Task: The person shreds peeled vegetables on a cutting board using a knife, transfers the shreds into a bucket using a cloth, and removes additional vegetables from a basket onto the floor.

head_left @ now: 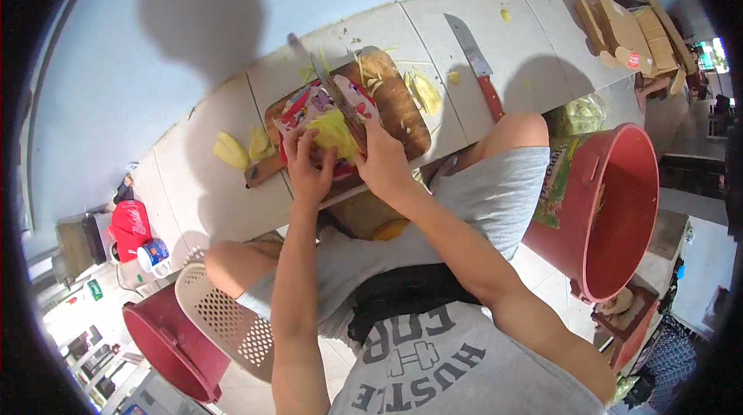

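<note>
My left hand (308, 166) curls its fingers around a peeled, yellow-green fruit (334, 133), which looks like mango, cut into thin slices. In my right hand (382, 161) is a knife (337, 95), its blade pointing away toward the wall beside the fruit. Under both lies a colourful printed cloth (296, 112), spread over a wooden cutting board (402, 109). The board's handle sticks out to the left. Peeled pieces (231, 150) rest left of the board, and more cut pieces (424, 93) lie at its right edge. Thin shreds are scattered on the board.
A second knife with a red handle (488, 94) lies on the tiled ledge (534, 44) to the right. Cardboard boxes (623, 32) stand farther right. Red bins (631, 214) flank my legs, with a perforated basket (220, 310) at the left. A mug (153, 255) sits far left.
</note>
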The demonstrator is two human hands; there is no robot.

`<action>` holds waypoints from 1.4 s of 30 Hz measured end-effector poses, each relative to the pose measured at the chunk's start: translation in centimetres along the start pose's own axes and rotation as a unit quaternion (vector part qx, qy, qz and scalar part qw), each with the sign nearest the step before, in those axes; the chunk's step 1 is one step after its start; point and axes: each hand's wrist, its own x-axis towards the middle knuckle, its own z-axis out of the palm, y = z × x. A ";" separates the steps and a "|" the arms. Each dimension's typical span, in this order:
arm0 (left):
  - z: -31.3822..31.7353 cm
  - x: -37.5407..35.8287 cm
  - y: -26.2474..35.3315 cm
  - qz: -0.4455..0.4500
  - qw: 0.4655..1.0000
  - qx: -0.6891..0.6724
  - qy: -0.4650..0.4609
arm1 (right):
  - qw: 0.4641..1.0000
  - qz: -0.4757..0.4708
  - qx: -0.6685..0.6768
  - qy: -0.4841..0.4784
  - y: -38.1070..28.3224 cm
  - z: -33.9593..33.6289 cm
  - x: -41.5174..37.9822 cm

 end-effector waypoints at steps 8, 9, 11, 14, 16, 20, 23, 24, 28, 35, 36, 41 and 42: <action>1.2 2.3 3.2 0.057 0.983 0.176 -0.009 | 0.995 0.048 -0.083 0.005 0.4 -6.1 1.8; 1.5 3.3 4.0 0.093 0.971 0.217 -0.033 | 0.994 0.101 -0.049 -0.013 0.5 -6.5 2.4; 2.7 4.2 4.1 0.093 0.964 0.238 -0.072 | 0.996 0.076 -0.042 -0.003 1.0 -6.8 3.2; 3.5 4.6 3.5 0.082 0.953 0.267 -0.117 | 0.996 0.061 -0.067 -0.007 0.7 -7.3 4.5; 3.8 4.2 2.5 0.074 0.950 0.277 -0.126 | 0.995 0.057 -0.069 -0.035 0.9 -7.1 5.1; 2.5 2.7 0.9 0.084 0.978 0.172 -0.082 | 0.994 0.027 -0.088 -0.066 2.1 -5.7 6.4; 1.8 1.7 0.9 0.087 0.988 0.113 -0.050 | 0.989 -0.043 -0.115 -0.084 1.9 -4.2 7.3; 1.5 1.6 0.9 0.088 0.990 0.102 -0.038 | 0.987 -0.056 -0.109 -0.105 1.3 -3.7 7.6; 1.4 1.2 0.5 0.094 0.990 0.096 -0.030 | 0.980 -0.113 -0.077 -0.144 0.0 -0.7 8.6; 1.7 2.7 1.7 0.094 0.981 0.150 -0.080 | 0.982 0.001 -0.091 -0.168 -0.9 -4.5 9.1; 2.0 3.1 1.9 0.115 0.965 0.209 -0.105 | 0.984 0.004 -0.088 -0.153 -0.5 -5.2 8.7; 1.4 3.8 1.3 0.140 0.957 0.201 -0.153 | 0.989 0.020 -0.071 -0.131 1.2 -8.0 5.6; 0.9 3.9 1.1 0.149 0.951 0.197 -0.184 | 0.988 0.023 -0.067 -0.138 1.5 -8.6 4.9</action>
